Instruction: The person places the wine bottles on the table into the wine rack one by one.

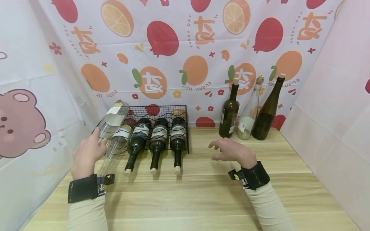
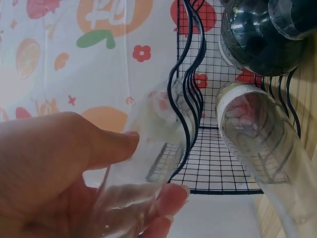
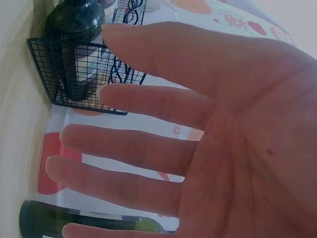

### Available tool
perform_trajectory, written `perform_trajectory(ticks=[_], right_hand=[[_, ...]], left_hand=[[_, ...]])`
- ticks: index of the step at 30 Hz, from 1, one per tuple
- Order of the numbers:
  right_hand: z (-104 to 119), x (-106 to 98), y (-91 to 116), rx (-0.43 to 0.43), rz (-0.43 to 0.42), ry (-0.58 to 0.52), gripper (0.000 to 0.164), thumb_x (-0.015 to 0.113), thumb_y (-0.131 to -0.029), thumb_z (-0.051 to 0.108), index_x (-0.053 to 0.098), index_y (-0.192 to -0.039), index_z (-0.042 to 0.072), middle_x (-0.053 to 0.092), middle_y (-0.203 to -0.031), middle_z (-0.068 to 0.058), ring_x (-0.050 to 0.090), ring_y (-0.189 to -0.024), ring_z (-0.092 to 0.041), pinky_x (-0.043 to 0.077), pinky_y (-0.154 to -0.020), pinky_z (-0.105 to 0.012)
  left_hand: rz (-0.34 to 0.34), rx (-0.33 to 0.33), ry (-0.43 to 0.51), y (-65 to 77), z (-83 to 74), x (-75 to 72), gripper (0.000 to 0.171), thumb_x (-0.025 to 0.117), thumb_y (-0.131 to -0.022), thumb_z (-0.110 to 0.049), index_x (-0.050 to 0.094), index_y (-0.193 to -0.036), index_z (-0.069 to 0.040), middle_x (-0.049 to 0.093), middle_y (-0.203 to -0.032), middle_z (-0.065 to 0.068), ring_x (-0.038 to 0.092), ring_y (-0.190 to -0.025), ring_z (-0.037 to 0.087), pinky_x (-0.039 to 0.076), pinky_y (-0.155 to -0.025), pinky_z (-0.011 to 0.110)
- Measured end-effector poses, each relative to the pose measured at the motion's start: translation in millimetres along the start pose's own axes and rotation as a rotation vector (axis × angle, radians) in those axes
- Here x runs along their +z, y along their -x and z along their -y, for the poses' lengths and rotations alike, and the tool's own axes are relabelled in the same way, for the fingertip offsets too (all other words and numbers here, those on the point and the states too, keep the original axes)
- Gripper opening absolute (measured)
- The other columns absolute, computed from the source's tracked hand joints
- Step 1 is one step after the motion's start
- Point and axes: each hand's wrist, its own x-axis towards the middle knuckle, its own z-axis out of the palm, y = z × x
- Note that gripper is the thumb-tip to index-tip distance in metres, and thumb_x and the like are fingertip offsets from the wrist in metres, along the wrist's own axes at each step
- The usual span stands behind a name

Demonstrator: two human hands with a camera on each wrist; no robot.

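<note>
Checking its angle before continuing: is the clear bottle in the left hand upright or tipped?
Tipped: the head view shows the clear bottle slanting, its base pointing away from the left hand toward the rack.

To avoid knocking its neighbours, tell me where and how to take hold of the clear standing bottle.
Probably best by the neck, below the cork, with the right hand coming from the front. The clear bottle stands upright; its narrow neck has gaps on both sides, while its wider body sits close between the left dark bottle and the right dark bottle.
</note>
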Motion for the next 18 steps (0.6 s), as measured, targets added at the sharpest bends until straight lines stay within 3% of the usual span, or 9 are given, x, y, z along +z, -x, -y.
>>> perform_trajectory(ticks=[11, 18], right_hand=[[1.1, -1.2, 1.2, -0.010, 0.008, -0.007, 0.046, 0.073, -0.096, 0.026, 0.064, -0.137, 0.008, 0.071, -0.130, -0.013, 0.068, -0.118, -0.031, 0.057, -0.094, -0.043], [1.5, -1.4, 1.3, -0.014, 0.022, -0.017, 0.046, 0.072, -0.097, 0.025, 0.063, -0.138, 0.007, 0.071, -0.130, -0.016, 0.068, -0.119, -0.032, 0.057, -0.094, -0.043]], left_hand=[[-0.073, -0.012, 0.038, 2.7, -8.2, -0.5, 0.071, 0.044, -0.103, -0.029, 0.019, -0.163, -0.002, 0.038, -0.148, 0.044, 0.043, -0.126, 0.067, 0.044, -0.085, 0.076], [-0.050, 0.015, 0.032, 7.1, -7.7, -5.3, 0.083, 0.061, -0.094, -0.025, 0.020, -0.161, -0.001, 0.039, -0.146, 0.045, 0.043, -0.124, 0.069, 0.042, -0.088, 0.078]])
